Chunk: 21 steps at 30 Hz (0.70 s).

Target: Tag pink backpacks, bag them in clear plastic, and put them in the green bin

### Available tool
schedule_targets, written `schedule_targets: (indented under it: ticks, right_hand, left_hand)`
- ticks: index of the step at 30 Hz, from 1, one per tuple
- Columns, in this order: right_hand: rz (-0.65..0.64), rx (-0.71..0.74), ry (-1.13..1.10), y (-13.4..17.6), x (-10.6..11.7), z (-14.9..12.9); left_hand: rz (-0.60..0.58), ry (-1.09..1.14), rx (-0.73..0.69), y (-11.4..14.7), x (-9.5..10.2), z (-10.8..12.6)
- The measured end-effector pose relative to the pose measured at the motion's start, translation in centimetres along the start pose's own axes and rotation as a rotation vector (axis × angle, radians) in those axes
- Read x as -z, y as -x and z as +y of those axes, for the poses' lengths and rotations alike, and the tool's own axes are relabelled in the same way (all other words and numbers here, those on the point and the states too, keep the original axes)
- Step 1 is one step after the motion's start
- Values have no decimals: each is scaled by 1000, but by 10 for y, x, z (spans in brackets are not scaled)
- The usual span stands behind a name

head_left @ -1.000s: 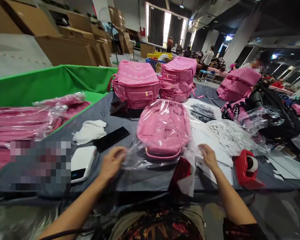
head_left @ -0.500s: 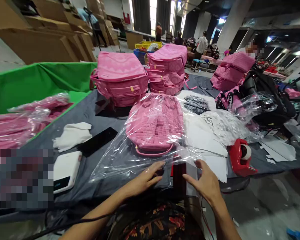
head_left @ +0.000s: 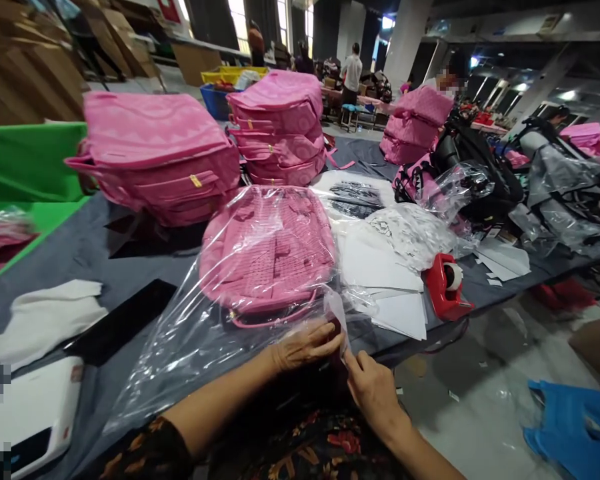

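A workshop is indicated by backpacks point(head_left: 277, 127) stacked on the table point(head_left: 45, 263), with cardboard point(head_left: 30, 77) and people point(head_left: 351, 72) seen beyond it.

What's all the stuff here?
wrapped backpack: one, pink, centre
bag: one, clear, around it
other backpacks: several, pink, behind
dark bags: several, black, right
papers: several, white, centre right
printed pieces: two, black-and-white, behind papers
tape dispenser: one, red, right
cloth: one, white, left
slab: one, black, left
device: one, white, left
plastic piece: one, blue, floor
liner: one, green, left
crates: two, yellow/blue, behind
cardboard: several, brown, behind
tabletop: one, grey, underneath
people: several, varied clothes, background
strip: one, whitish, between hands
left hand: one, bare, by strip
right hand: one, bare, by strip
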State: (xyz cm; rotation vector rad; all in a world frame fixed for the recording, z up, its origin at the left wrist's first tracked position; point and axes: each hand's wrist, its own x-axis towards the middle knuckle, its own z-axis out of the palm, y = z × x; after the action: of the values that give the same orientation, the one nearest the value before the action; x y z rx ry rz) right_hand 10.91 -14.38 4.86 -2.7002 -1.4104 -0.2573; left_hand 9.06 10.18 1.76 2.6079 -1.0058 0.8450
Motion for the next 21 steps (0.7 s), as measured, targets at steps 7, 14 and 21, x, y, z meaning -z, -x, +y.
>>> schedule_targets:
  ticks: [7, 14, 21]
  right_hand:
    - [5, 3, -14, 12, -26, 3]
    - [245, -35, -148, 15, -39, 14]
    - [279, -236, -453, 20, -39, 32]
  left_hand:
    - [4, -228, -79, -13, 6, 26]
    - [-220, -289, -124, -44, 10, 36]
    - [-246, -257, -151, -58, 11, 23]
